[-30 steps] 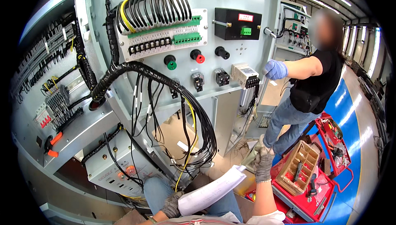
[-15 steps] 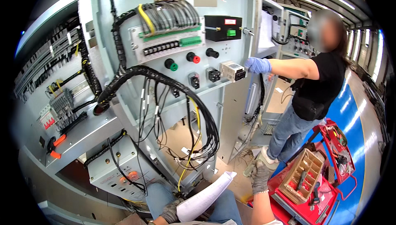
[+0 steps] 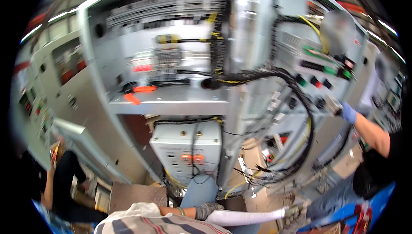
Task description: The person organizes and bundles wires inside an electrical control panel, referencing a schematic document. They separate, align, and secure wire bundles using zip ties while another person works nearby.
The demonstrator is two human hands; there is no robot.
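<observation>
My left hand (image 3: 207, 210) wears a grey glove and sits low in front of me, fingers curled shut; my bare left forearm lies flat; my right hand (image 3: 293, 211), gloved too, is curled shut further right.

The person's left hand (image 3: 207, 210) wears a grey knitted work glove with a ribbed cuff, and just behind that cuff a thin dark band circles the wrist. Further back from the hand, the short sleeve of a light striped shirt (image 3: 148, 221), off-white crossed by dark and reddish stripes, covers the upper arm and shoulder. The right hand (image 3: 295, 212) wears a speckled grey glove of the same knitted kind, blurred at the lower edge, and beyond the gloves a knee in faded blue denim jeans (image 3: 201, 190) shows.
</observation>
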